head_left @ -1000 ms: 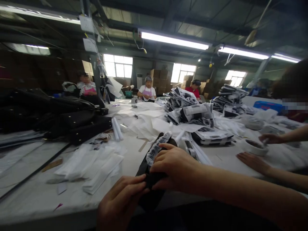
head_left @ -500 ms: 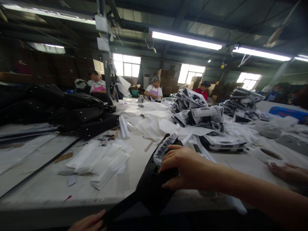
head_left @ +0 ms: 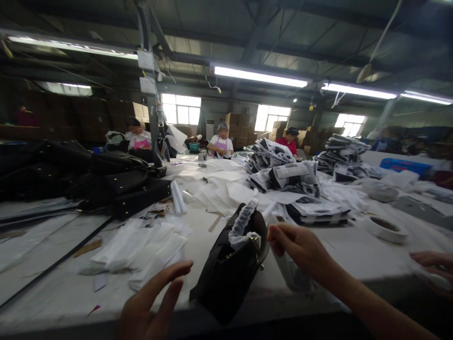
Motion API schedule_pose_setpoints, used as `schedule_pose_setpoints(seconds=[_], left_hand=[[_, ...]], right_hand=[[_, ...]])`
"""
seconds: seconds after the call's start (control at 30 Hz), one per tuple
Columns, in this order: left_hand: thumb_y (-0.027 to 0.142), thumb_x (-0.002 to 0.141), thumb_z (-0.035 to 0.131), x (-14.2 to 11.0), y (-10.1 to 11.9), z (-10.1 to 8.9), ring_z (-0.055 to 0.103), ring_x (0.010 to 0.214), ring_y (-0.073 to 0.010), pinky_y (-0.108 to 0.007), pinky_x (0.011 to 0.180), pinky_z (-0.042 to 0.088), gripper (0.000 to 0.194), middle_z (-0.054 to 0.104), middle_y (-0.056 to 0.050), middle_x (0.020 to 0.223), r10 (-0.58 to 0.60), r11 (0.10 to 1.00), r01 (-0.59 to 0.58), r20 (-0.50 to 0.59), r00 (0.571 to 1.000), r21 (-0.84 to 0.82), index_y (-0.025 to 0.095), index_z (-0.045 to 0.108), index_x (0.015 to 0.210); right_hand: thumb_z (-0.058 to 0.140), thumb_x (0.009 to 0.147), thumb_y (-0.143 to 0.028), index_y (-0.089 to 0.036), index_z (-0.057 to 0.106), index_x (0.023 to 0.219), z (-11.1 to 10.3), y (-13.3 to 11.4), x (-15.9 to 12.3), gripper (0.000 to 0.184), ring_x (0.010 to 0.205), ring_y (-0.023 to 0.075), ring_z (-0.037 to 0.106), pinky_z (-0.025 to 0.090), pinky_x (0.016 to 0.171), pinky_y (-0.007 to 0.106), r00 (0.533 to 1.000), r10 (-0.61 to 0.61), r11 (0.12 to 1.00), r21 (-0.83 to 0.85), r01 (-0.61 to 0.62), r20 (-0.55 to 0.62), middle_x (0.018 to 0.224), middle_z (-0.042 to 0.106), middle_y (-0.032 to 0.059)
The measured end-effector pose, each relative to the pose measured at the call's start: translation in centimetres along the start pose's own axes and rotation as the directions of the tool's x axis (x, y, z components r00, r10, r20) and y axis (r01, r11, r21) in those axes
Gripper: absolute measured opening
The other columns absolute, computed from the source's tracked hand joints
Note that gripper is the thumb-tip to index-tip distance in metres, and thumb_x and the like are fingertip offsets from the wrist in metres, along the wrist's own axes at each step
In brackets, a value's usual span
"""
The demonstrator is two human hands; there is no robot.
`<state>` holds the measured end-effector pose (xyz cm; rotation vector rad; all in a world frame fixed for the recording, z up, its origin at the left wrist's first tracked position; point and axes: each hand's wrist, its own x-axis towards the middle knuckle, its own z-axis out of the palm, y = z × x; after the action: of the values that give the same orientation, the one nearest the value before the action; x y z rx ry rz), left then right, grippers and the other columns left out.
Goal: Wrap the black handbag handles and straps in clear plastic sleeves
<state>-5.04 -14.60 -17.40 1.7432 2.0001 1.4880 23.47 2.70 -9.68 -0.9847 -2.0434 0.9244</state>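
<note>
A black handbag (head_left: 226, 264) with gold-coloured metal fittings stands tilted at the table's front edge, its top partly open. Its handle (head_left: 242, 219) is wrapped in crinkled translucent white plastic. My left hand (head_left: 155, 297) is to the left of the bag, apart from it, thumb and fingers spread with nothing between them. My right hand (head_left: 297, 245) is closed in a pinch at the bag's upper right edge; what lies between the fingertips is hidden. Below that hand is a translucent, plastic-covered thing (head_left: 292, 271) that I cannot make out.
Black bags (head_left: 116, 184) are heaped at left, near flat white wrappers (head_left: 155, 250). Plastic-wrapped bags (head_left: 293, 177) are piled behind, right of centre. A white tape roll (head_left: 385, 230) lies near another person's hand (head_left: 432, 264). Several people sit across the table.
My left hand has let go of the black strap and opened. My right hand has moved from the wrapped handle to the bag's right edge. The bag now shows its open top.
</note>
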Motion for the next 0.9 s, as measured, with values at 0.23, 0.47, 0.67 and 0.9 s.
schedule_pose_setpoints(seconds=[0.23, 0.47, 0.67, 0.9], left_hand=[[0.068, 0.093, 0.028, 10.3, 9.8, 4.2, 0.067, 0.07, -0.0219, -0.026, 0.062, 0.046, 0.071, 0.075, -0.005, 0.073, 0.02, 1.0, -0.022, 0.57, 0.822, -0.004, 0.019, 0.077, 0.078], [0.062, 0.088, 0.053, 10.9, 11.5, 3.7, 0.058, 0.065, -0.0169, -0.024, 0.059, 0.039, 0.05, 0.07, -0.004, 0.069, 0.024, 0.973, 0.153, 0.738, 0.675, -0.172, 0.015, 0.07, 0.077], [0.049, 0.088, 0.063, 9.3, 12.0, 2.2, 0.061, 0.079, -0.0174, -0.026, 0.075, 0.045, 0.035, 0.07, -0.003, 0.08, 0.052, 0.884, 0.295, 0.702, 0.71, -0.363, 0.015, 0.069, 0.087], [0.044, 0.086, 0.068, 8.7, 11.9, 1.9, 0.065, 0.074, -0.0179, -0.03, 0.075, 0.048, 0.041, 0.073, -0.004, 0.084, 0.038, 0.839, 0.284, 0.571, 0.82, -0.464, 0.016, 0.068, 0.116]], right_hand=[[0.062, 0.081, -0.069, -0.011, 0.065, 0.101, 3.8, 1.7, 0.5, 0.062, 0.071, 0.0193, 0.072, 0.058, 0.067, 0.03, 0.871, 0.355, 0.669, 0.558, -0.491, 0.34, 0.082, 0.073, 0.0102], [0.073, 0.085, -0.043, -0.014, 0.065, 0.096, 4.3, -0.1, -0.2, 0.032, 0.089, 0.0183, 0.071, 0.055, 0.085, 0.031, 0.956, 0.086, 0.381, 0.878, -0.292, 0.28, 0.099, 0.071, 0.0076], [0.051, 0.09, -0.067, -0.008, 0.067, 0.088, 5.0, 0.0, -0.1, 0.061, 0.079, 0.0209, 0.073, 0.059, 0.071, 0.03, 0.837, 0.155, 0.302, 0.782, -0.545, 0.524, 0.086, 0.072, 0.013], [0.08, 0.078, -0.032, -0.018, 0.069, 0.101, 3.7, -5.5, 2.0, 0.029, 0.09, 0.0159, 0.071, 0.056, 0.077, 0.024, 0.997, -0.026, 0.266, 0.962, -0.066, 0.076, 0.108, 0.075, 0.0051]])
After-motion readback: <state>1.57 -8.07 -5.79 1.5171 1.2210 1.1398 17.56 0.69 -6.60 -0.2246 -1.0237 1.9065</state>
